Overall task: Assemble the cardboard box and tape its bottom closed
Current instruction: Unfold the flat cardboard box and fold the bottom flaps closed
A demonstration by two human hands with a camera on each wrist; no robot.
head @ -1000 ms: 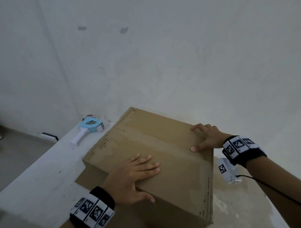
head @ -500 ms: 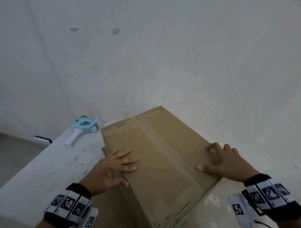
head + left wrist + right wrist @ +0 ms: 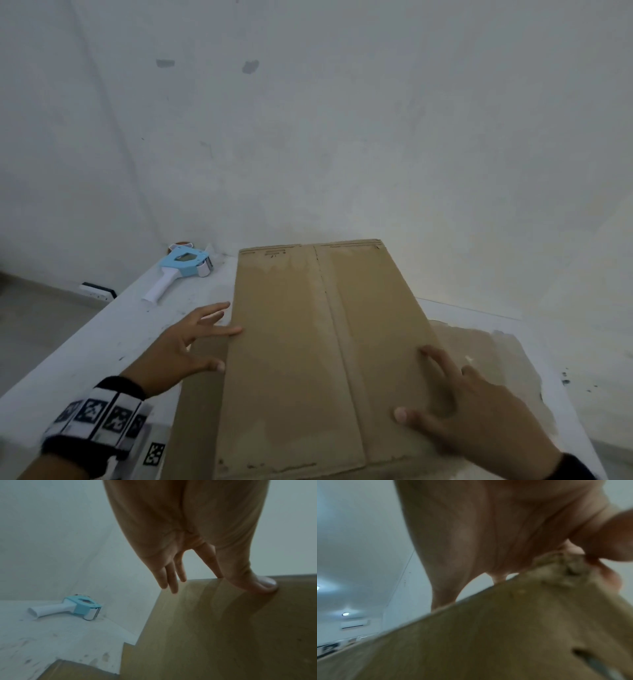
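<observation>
The brown cardboard box (image 3: pixel 291 342) stands on the white table (image 3: pixel 102 342) with its closed flaps facing up. Their untaped seam (image 3: pixel 337 342) runs almost straight away from me. My left hand (image 3: pixel 205 342) is at the box's left edge with straight, spread fingers, and its index finger and thumb touch the cardboard (image 3: pixel 223 628). My right hand (image 3: pixel 445 394) lies flat on the right flap near the box's right edge, fingers spread. In the right wrist view the palm (image 3: pixel 488 534) hovers over the box (image 3: pixel 488 635). The blue-and-white tape dispenser (image 3: pixel 185 267) lies on its own at the far left.
A white wall rises just behind the table. The table's left edge (image 3: pixel 68 346) drops to a grey floor, with a wall socket (image 3: pixel 97 291) beyond. A lower flap (image 3: pixel 202 411) sticks out at the box's near left. A brown patch (image 3: pixel 496 359) lies right of the box.
The box has turned clockwise, so its seam now points away from me. My left hand slid off the top to the left edge. My right hand swung nearer with the box.
</observation>
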